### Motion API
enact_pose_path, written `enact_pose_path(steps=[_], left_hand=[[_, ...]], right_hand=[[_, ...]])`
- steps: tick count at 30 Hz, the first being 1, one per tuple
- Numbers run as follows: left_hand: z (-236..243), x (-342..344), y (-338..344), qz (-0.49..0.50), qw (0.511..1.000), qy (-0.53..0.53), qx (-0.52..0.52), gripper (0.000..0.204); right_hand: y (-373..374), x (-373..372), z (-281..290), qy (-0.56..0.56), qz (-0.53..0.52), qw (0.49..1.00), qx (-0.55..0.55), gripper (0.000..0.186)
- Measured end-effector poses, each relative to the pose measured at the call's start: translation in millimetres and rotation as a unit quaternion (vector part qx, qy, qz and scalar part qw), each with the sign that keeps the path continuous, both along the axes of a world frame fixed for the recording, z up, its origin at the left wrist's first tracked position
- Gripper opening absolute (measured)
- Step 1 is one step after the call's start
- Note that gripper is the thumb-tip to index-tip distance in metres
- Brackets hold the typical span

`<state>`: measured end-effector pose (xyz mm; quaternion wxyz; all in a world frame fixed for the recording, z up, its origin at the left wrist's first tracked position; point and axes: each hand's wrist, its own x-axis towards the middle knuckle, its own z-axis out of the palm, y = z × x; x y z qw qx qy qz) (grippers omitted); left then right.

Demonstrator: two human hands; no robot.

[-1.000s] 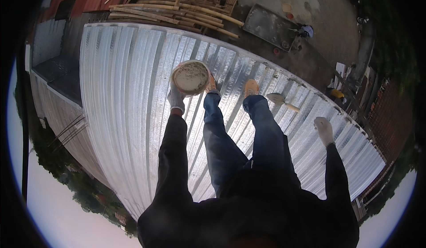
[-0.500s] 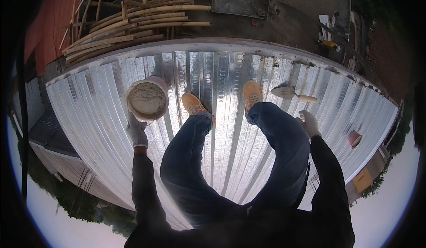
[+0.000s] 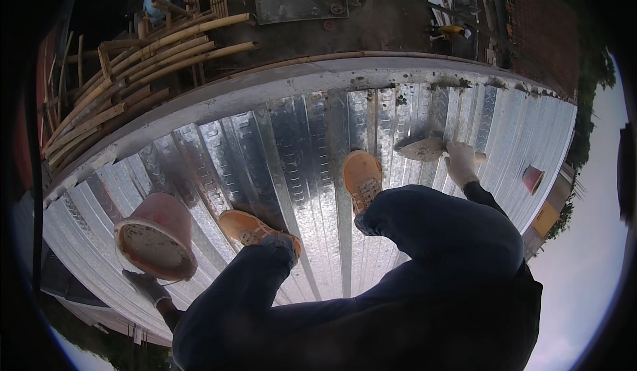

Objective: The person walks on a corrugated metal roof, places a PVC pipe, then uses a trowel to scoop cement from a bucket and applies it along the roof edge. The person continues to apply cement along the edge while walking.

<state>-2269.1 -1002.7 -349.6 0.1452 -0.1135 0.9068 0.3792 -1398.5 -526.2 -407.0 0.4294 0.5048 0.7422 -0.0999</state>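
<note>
Pink plain-sided bucket (image 3: 159, 235), trowel (image 3: 423, 149), gloved hands (image 3: 147, 287) (image 3: 460, 163)

The bucket (image 3: 169, 215) is dull pink-red and round, widening toward a smeared rim; its mouth faces down and left in the view, showing grey, wet-looking mix (image 3: 154, 248) inside. Whether it stands on the ribbed metal sheet (image 3: 318, 251) cannot be told. The trowel (image 3: 422, 149) lies at the right, its grey-smeared, leaf-shaped blade pointing left, its pale handle partly covered.
</note>
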Motion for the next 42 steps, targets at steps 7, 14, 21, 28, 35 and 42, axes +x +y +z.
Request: enact_pose_path(steps=[7,14,21,28,35,42], left_hand=[[-11.1,63.9,89.8,0.082,0.995,0.055,-0.009,0.07],[-48.9,30.9,21.4,0.024,0.988,0.064,0.138,0.058],[-54.6,26.7,8.7,-0.011,0.977,0.011,0.213,0.063],[-55.9,39.7,48.0,0.049,0.963,-0.001,0.266,0.072],[-36.3,56.4,26.1,0.105,0.96,-0.023,0.26,0.067],[-38.1,56.4,45.9,0.116,0.938,-0.026,0.327,0.05]], right_hand=[[30.8,51.5,16.8,-0.009,-0.1,0.99,-0.104,0.034],[94.2,-27.8,64.2,-0.022,0.027,0.992,-0.12,0.029],[130.8,-196.6,99.5,0.236,0.17,0.956,-0.039,0.024],[68.2,-458.0,164.1,0.388,0.354,0.848,-0.062,0.024],[-71.3,-630.2,202.6,0.418,0.527,0.728,-0.134,0.022],[-126.4,-663.4,162.8,0.411,0.537,0.708,-0.205,0.03]])
